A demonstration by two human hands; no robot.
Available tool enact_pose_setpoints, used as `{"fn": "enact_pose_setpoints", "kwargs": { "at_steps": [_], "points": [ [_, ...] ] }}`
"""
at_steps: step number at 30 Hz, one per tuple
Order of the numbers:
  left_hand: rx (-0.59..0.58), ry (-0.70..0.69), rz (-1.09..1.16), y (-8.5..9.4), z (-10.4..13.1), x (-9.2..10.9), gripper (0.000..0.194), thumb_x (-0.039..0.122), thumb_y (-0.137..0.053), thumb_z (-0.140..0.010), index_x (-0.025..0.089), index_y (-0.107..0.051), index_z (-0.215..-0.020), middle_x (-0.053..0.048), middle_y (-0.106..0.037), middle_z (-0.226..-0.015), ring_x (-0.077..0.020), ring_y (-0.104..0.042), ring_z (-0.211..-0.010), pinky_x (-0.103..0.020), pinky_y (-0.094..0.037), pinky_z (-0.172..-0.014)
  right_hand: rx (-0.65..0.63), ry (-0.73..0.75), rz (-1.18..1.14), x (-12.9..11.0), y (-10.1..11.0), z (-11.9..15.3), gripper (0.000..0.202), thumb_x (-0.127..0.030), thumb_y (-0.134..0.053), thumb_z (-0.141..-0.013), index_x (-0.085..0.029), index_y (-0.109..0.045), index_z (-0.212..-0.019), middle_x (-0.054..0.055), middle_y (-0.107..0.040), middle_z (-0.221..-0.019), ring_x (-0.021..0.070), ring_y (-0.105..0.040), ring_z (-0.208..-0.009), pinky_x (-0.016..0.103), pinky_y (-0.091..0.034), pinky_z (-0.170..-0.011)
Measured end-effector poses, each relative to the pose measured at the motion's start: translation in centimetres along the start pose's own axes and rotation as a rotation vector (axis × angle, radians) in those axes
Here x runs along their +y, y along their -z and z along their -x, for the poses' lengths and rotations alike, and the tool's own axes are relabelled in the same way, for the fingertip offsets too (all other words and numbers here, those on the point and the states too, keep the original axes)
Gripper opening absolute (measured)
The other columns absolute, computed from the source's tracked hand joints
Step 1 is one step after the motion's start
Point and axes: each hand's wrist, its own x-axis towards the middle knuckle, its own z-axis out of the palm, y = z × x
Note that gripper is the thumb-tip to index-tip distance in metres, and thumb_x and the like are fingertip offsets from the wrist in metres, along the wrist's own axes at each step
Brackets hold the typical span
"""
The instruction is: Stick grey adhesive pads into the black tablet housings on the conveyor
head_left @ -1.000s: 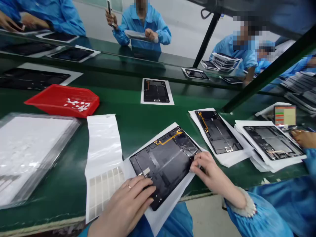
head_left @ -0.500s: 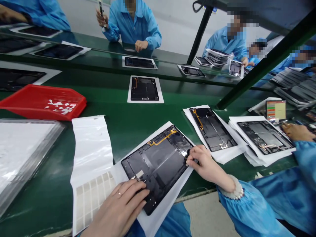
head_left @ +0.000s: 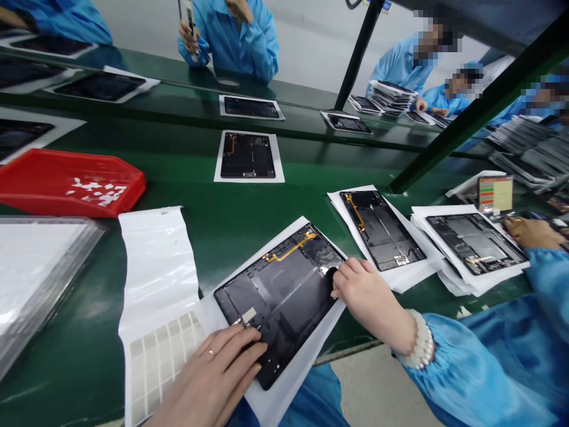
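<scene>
A black tablet housing (head_left: 288, 296) with an orange flex cable (head_left: 288, 249) lies tilted on a white sheet (head_left: 288, 379) before me. My left hand (head_left: 222, 367) rests flat over its lower left corner, fingers stretched out. At the housing's right edge, my right hand (head_left: 367, 296) is closed, its fingertips curled around a small dark, round-ended piece (head_left: 330, 276). That piece touches or hovers over the housing's edge; which one I cannot tell, as the fingers cover most of it. Beside my left hand lies a sheet of pale rectangular stickers (head_left: 166, 350) on a white backing.
A red tray (head_left: 66, 178) with white scraps stands at the left, above a clear plastic-edged board (head_left: 40, 267). More housings on paper lie to the right (head_left: 382, 231) and farther back (head_left: 248, 155). A co-worker's hand (head_left: 533, 232) is at the far right. A slanted green post (head_left: 466, 124) crosses the bench.
My right hand has turned slightly, its fingers still curled at the housing's edge. My left hand stays in place. The whole view has shifted a little. Across the bench, a co-worker has raised a hand.
</scene>
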Motion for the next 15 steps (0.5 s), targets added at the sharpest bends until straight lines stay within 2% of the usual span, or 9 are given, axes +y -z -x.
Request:
{"fn": "enact_pose_setpoints", "kwargs": {
  "at_steps": [2,4,5,7,9,10,12,15],
  "points": [
    [0.004,-0.011,0.005,0.1,-0.2,0.0,0.022,0.030,-0.046,-0.094,0.025,-0.065,-0.105,-0.001,-0.068,-0.104,-0.0162,-0.062,-0.097,-0.026,-0.049,-0.085,-0.101,0.020,-0.052,0.9,0.5,-0.6,0.014,-0.028,-0.069,-0.081,-0.016,-0.064,-0.075,0.008,-0.065,-0.076,0.0247,-0.058,-0.083,0.035,-0.039,-0.071],
    [0.014,-0.025,0.014,0.3,-0.3,-0.1,0.021,0.030,-0.046,-0.094,0.024,-0.065,-0.102,-0.001,-0.069,-0.104,-0.0157,-0.063,-0.096,-0.025,-0.049,-0.085,-0.215,0.025,-0.210,2.4,1.1,-1.4,0.015,-0.030,-0.067,-0.082,-0.020,-0.064,-0.073,0.004,-0.067,-0.076,0.0206,-0.060,-0.078,0.030,-0.039,-0.066],
    [0.016,-0.034,0.025,0.5,-0.4,-0.2,0.021,0.031,-0.046,-0.094,0.024,-0.065,-0.099,-0.001,-0.069,-0.103,-0.0154,-0.063,-0.096,-0.024,-0.049,-0.085,-0.230,-0.008,-0.296,3.2,1.2,-1.9,0.014,-0.031,-0.064,-0.085,-0.021,-0.064,-0.075,0.001,-0.067,-0.078,0.0180,-0.060,-0.075,0.028,-0.039,-0.065],
    [0.011,-0.046,0.056,0.8,-0.6,-0.2,0.020,0.032,-0.047,-0.094,0.024,-0.065,-0.094,0.000,-0.069,-0.102,-0.0149,-0.064,-0.096,-0.023,-0.049,-0.085,-0.135,-0.161,-0.381,4.6,1.2,-2.7,0.016,-0.033,-0.054,-0.091,-0.024,-0.064,-0.082,0.000,-0.068,-0.085,0.0161,-0.061,-0.077,0.026,-0.040,-0.065],
    [-0.001,-0.059,0.071,0.9,-0.7,-0.3,0.019,0.034,-0.048,-0.094,0.024,-0.064,-0.090,0.001,-0.069,-0.102,-0.0147,-0.064,-0.096,-0.022,-0.050,-0.084,0.010,-0.317,-0.344,5.1,0.5,-3.2,0.018,-0.035,-0.052,-0.091,-0.022,-0.063,-0.088,0.005,-0.066,-0.093,0.0198,-0.059,-0.088,0.028,-0.042,-0.069],
    [0.001,-0.069,0.063,0.9,-0.7,-0.4,0.020,0.036,-0.049,-0.094,0.025,-0.064,-0.087,0.001,-0.070,-0.101,-0.0146,-0.064,-0.095,-0.021,-0.050,-0.084,0.054,-0.350,-0.316,5.1,-0.1,-3.3,0.018,-0.035,-0.054,-0.090,-0.020,-0.063,-0.087,0.007,-0.066,-0.094,0.0221,-0.058,-0.093,0.030,-0.043,-0.072],
    [0.025,-0.089,0.025,0.7,-0.7,-0.6,0.024,0.039,-0.047,-0.094,0.025,-0.063,-0.083,0.002,-0.070,-0.098,-0.0142,-0.065,-0.092,-0.021,-0.051,-0.081,0.078,-0.337,-0.298,4.6,-1.2,-3.3,0.015,-0.033,-0.059,-0.086,-0.019,-0.063,-0.082,0.009,-0.065,-0.090,0.0244,-0.056,-0.094,0.033,-0.044,-0.077],
    [0.054,-0.131,-0.023,0.1,-0.4,-1.2,0.027,0.040,-0.046,-0.095,0.025,-0.062,-0.079,0.002,-0.070,-0.096,-0.0133,-0.065,-0.090,-0.019,-0.052,-0.081,0.102,-0.292,-0.319,3.6,-2.6,-3.1,0.016,-0.026,-0.052,-0.088,-0.020,-0.060,-0.076,0.007,-0.065,-0.080,0.0232,-0.056,-0.087,0.034,-0.044,-0.080]
  ]
}}
